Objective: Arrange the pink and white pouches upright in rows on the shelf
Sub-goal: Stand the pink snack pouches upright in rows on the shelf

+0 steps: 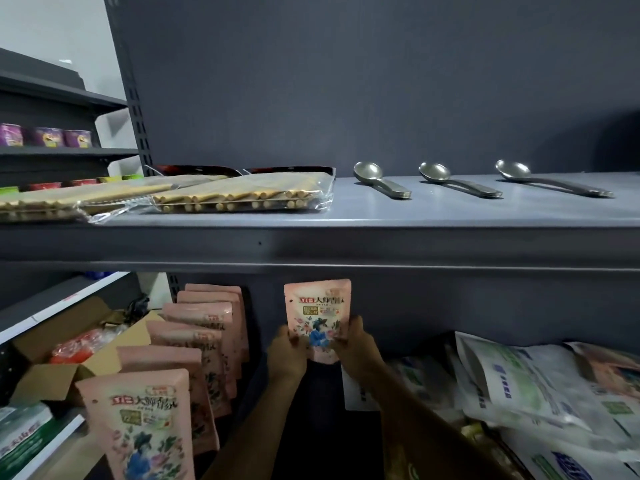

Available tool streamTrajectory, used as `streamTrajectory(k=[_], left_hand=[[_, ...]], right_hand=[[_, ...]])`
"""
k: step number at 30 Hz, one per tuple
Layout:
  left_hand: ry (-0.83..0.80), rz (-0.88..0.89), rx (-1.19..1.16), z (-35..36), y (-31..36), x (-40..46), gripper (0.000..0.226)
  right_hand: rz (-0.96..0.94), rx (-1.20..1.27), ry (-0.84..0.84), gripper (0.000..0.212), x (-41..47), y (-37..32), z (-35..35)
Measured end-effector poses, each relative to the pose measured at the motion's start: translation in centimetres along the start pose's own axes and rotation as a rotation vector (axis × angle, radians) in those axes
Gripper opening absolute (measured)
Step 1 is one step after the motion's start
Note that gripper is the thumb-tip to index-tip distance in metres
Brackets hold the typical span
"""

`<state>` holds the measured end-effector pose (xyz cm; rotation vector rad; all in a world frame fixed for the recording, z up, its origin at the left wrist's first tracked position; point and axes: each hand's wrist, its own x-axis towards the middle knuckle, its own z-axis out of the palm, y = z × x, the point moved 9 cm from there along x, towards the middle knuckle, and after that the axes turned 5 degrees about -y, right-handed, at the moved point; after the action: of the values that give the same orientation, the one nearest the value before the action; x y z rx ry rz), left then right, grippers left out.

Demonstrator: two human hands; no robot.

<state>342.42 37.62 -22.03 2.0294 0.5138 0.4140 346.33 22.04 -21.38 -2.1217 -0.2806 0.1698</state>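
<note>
I hold one pink pouch (pixel 318 310) upright near the back of the lower shelf, under the upper shelf's edge. My left hand (pixel 286 353) grips its lower left side and my right hand (pixel 356 348) grips its lower right side. To the left, a row of several pink pouches (pixel 204 341) stands upright, running from the back wall toward me, with the nearest one (pixel 138 424) large in the foreground. White and green pouches (pixel 519 386) lie in a loose heap on the right of the same shelf.
The upper shelf (pixel 381 216) carries packs of wooden chopsticks (pixel 239 195) on the left and three metal spoons (pixel 381 183) on the right. An open cardboard box (pixel 69 355) with red packets sits at the left. A neighbouring shelf unit holds purple cups (pixel 45 135).
</note>
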Motion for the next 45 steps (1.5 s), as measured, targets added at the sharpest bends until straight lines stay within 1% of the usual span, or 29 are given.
streamTrajectory(k=[3, 6, 8, 12, 17, 23, 27, 32, 34, 36, 38, 39, 40, 43, 45], left_hand=[[-0.028, -0.011, 0.062, 0.8, -0.6, 0.2, 0.022], [-0.051, -0.006, 0.04, 1.1, -0.9, 0.5, 0.021], [-0.079, 0.003, 0.036, 1.3, -0.9, 0.6, 0.022], [-0.16, 0.031, 0.015, 1.8, -0.7, 0.4, 0.024], [-0.275, 0.029, -0.042, 2.0, -0.5, 0.1, 0.036], [-0.319, -0.017, -0.179, 1.7, -0.3, -0.6, 0.046], [-0.415, 0.012, -0.156, 1.9, 0.6, -1.4, 0.036], [-0.456, 0.051, -0.103, 1.4, 1.4, -2.0, 0.04], [-0.463, 0.069, -0.097, 1.2, 1.5, -2.0, 0.037], [-0.469, 0.072, -0.087, 1.1, 1.5, -2.0, 0.026], [-0.421, 0.05, -0.08, 0.8, 1.4, -1.6, 0.019], [-0.367, 0.038, -0.1, 0.4, 1.6, -1.5, 0.017], [-0.278, 0.03, -0.102, -0.3, 1.8, -1.2, 0.02], [0.086, 0.039, -0.013, -2.8, 3.4, -1.0, 0.052], [0.251, 0.125, -0.009, -4.0, 6.6, -2.7, 0.056]], right_hand=[[0.038, -0.089, -0.013, 0.028, 0.3, 0.6, 0.7], [0.042, -0.233, -0.017, 0.032, 0.5, 0.2, 0.6], [0.054, -0.284, 0.002, 0.033, 0.5, 0.4, 0.3], [0.092, -0.261, 0.007, 0.037, 0.4, 1.3, 0.3], [0.101, -0.267, -0.015, 0.044, 0.3, 1.5, 0.3], [0.103, -0.322, -0.06, 0.046, 0.3, 1.6, 0.8], [0.115, -0.35, -0.084, 0.048, 0.1, 1.6, 0.9], [0.128, -0.395, -0.164, 0.063, -0.3, 1.6, 1.7], [0.138, -0.437, -0.193, 0.062, -0.3, 1.9, 2.2], [0.145, -0.471, -0.191, 0.058, -0.5, 2.0, 2.2], [0.115, -0.433, -0.149, 0.051, -0.5, 1.7, 1.8], [0.074, -0.397, -0.113, 0.046, -0.6, 1.3, 1.3], [0.035, -0.36, -0.083, 0.043, -0.7, 0.7, 0.7], [-0.023, -0.248, -0.05, 0.043, -1.3, -0.2, -1.3], [-0.089, -0.32, 0.0, 0.04, -2.0, -1.5, -3.6]])
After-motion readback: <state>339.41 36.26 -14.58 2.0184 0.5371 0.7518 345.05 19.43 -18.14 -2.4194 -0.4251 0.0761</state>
